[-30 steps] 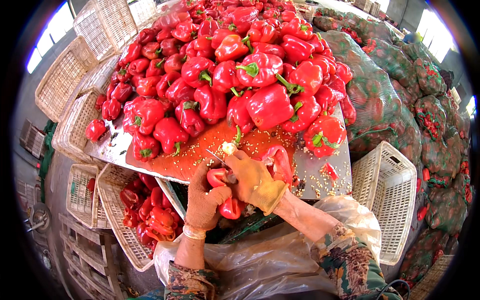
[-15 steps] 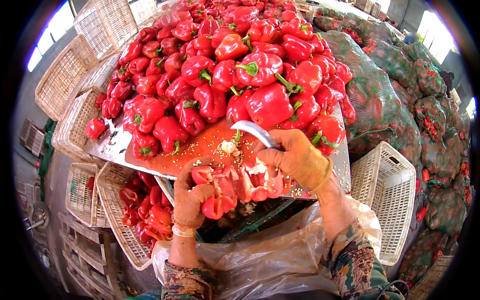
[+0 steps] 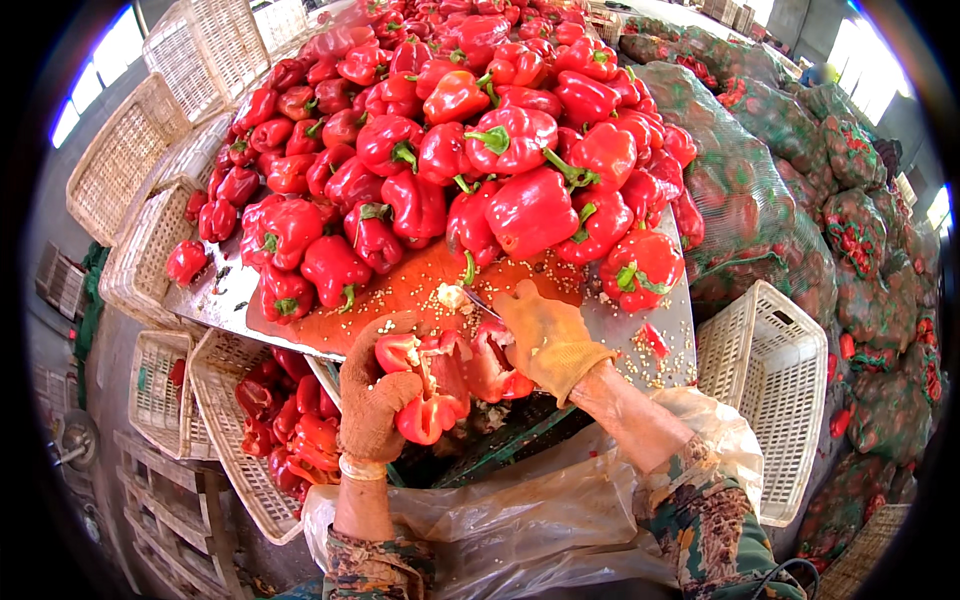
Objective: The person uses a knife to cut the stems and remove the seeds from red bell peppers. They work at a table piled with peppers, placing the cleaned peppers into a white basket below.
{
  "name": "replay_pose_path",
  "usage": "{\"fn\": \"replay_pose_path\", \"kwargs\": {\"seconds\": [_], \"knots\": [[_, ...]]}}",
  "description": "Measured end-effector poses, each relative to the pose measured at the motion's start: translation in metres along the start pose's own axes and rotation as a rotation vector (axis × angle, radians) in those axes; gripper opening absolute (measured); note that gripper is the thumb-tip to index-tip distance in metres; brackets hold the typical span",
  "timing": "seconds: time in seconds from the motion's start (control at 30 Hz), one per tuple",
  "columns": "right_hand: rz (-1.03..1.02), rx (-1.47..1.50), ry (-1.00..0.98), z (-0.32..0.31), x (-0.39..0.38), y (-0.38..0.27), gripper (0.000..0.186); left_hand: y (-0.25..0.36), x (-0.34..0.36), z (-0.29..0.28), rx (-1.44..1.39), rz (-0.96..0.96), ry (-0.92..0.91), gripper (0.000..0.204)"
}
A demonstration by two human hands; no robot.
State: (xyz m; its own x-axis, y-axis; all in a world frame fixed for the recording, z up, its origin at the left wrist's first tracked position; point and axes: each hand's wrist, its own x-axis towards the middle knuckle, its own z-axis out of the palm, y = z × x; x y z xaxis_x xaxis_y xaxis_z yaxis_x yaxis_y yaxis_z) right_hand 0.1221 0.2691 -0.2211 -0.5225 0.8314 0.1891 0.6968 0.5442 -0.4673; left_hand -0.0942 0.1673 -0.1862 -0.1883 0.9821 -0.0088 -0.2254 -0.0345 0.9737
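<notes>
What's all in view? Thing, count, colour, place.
Table: one, grey metal, centre
Board: one, orange, on table
Whole peppers: dozens, red, heaped on table
Seeds: many, pale yellow, on board and table
Seed core: one, whitish, on board
Cut pepper: piece count unclear, red, board's near edge
Knife: one, silver, over board
Filled basket: one, cream, lower left, with cut red peppers
Other baskets: several, cream, left and right
Net sacks: many, green, right side
Pallet: one, brown, lower left
Windows: several, white, upper corners
Plastic sheet: one, clear, bottom centre
Sleeves: two, camouflage, bottom
Left grip: one, brown glove, on cut pepper
Right grip: one, ochre glove, on knife
</notes>
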Motion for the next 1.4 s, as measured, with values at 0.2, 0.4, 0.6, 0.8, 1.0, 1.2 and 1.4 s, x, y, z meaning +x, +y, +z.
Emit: {"fn": "replay_pose_path", "kwargs": {"seconds": [0.2, 0.4, 0.6, 0.8, 1.0, 1.2, 1.4], "knots": [[-0.342, -0.081, 0.231, 0.005, -0.003, 0.019, 0.027, -0.006, 0.003, -0.003, 0.109, 0.097, -0.031, 0.060], [0.327, 0.877, 0.213, -0.028, 0.004, 0.013, 0.019, -0.009, 0.003, -0.005, -0.048, -0.034, 0.058, 0.057], [-0.140, 0.116, 0.233, -0.012, -0.012, 0.021, 0.035, -0.007, 0.003, 0.000, -0.027, -0.033, 0.073, 0.057], [0.007, -0.089, 0.240, 0.006, -0.010, 0.013, 0.041, -0.003, -0.002, 0.003, -0.020, 0.005, 0.023, 0.061], [-0.266, 0.205, 0.362, -0.003, -0.007, 0.032, 0.020, -0.007, 0.000, -0.003, -0.132, 0.003, -0.004, 0.064], [0.175, 0.441, 0.331, -0.044, 0.001, 0.027, 0.033, -0.017, 0.002, -0.015, -0.053, 0.079, -0.016, 0.069], [0.356, 0.496, 0.094, -0.061, -0.006, 0.008, 0.046, -0.015, 0.000, -0.016, -0.242, 0.005, -0.046, 0.074]]}}
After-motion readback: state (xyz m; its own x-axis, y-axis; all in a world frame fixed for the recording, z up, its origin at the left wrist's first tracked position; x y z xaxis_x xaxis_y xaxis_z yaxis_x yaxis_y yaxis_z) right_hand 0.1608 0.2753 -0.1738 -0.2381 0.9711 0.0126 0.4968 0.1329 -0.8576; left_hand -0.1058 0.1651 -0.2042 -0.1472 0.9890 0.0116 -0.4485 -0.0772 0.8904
